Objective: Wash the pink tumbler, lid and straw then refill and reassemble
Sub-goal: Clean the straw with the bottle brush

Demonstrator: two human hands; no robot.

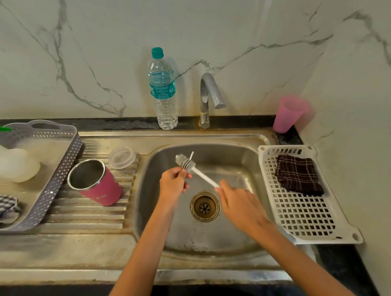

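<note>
Over the sink basin [240, 162], my left hand [173, 184] grips a thin metal straw [191, 155] whose tip pokes up above my fingers. My right hand [237, 204] pinches the end of a white-handled brush [203, 175]; its grey bristle head lies against the straw just above my left hand. The pink tumbler [100, 186] stands tilted on the drainboard at the left, with its steel inside showing and no lid on it. A clear round lid [122, 157] lies on the drainboard behind the tumbler.
A water bottle [163, 89] with a teal cap and the tap [208, 97] stand behind the sink. A pink plastic cup [288, 114] is at the back right. A white basket [309, 213] holds a dark cloth; a grey basket [56, 169] holds a spray bottle and a checked cloth.
</note>
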